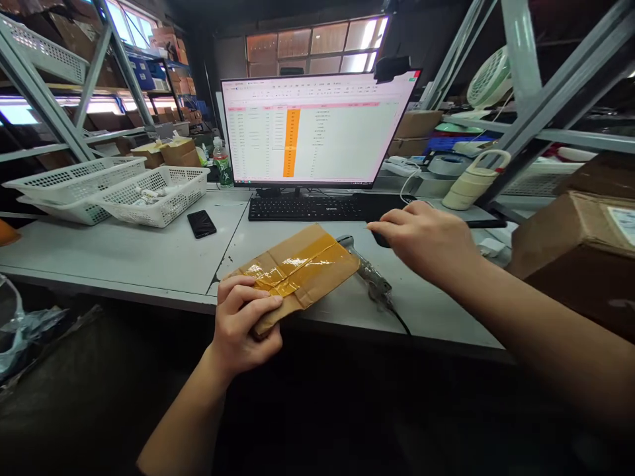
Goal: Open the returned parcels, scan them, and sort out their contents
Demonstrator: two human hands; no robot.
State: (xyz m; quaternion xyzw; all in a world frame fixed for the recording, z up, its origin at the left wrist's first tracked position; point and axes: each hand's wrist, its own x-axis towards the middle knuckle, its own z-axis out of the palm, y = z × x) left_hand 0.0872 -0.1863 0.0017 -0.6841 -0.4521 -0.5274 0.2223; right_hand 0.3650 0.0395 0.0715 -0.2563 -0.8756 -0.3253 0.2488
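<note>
My left hand is closed around the near left corner of a flat brown cardboard package, thumb below and fingers on top. Shiny yellow-brown tape covers much of the package, which is tilted above the desk's front edge. Behind its right end lies a barcode scanner in clear wrapping, its cable running toward me. My right hand is over the desk further right, fingers curled together and pointing left. Just under the fingertips a small black object shows, mostly hidden; I cannot make out its kind.
A monitor with a spreadsheet stands behind a black keyboard. On the left are a phone, white baskets and a green-labelled bottle. To the right are a cream tumbler and a large carton, beside metal shelving.
</note>
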